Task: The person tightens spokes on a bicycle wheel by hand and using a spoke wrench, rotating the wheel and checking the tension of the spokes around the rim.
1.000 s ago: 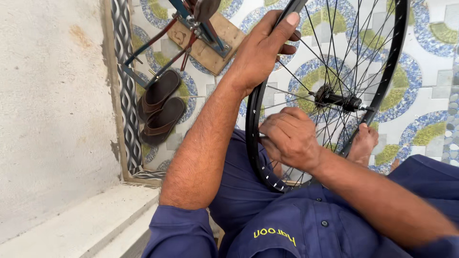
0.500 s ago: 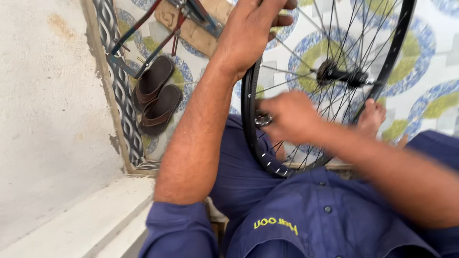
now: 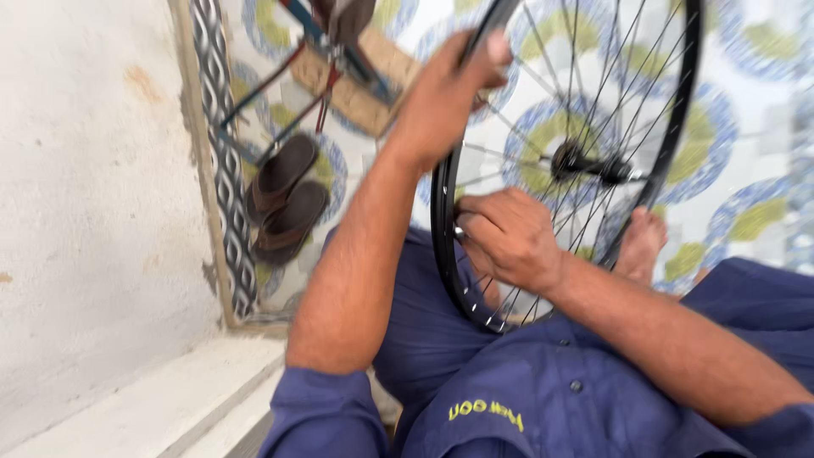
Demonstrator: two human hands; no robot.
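wheel: black spoked bicycle wheel (image 3: pixel 678 127) standing upright across the lap, no tyre on it
left hand (image 3: pixel 445 97): clamped round the upper rim, steadying
right hand (image 3: pixel 509 237): pinching something small at the lower rim, can't tell what
progress: spokes all laced in, looks like mid-adjustment; how many are left, can't tell
nearby: brown sandals (image 3: pixel 284 199) on the tiled floor

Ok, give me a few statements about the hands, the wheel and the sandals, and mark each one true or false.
1. The left hand has its grip on the top of the wheel rim. True.
2. The right hand rests on the hub. False: it is at the rim's lower left, by the spokes.
3. The brown sandals lie left of the wheel. True.
4. The wheel lies flat on the tiled floor. False: it is held upright over the lap.
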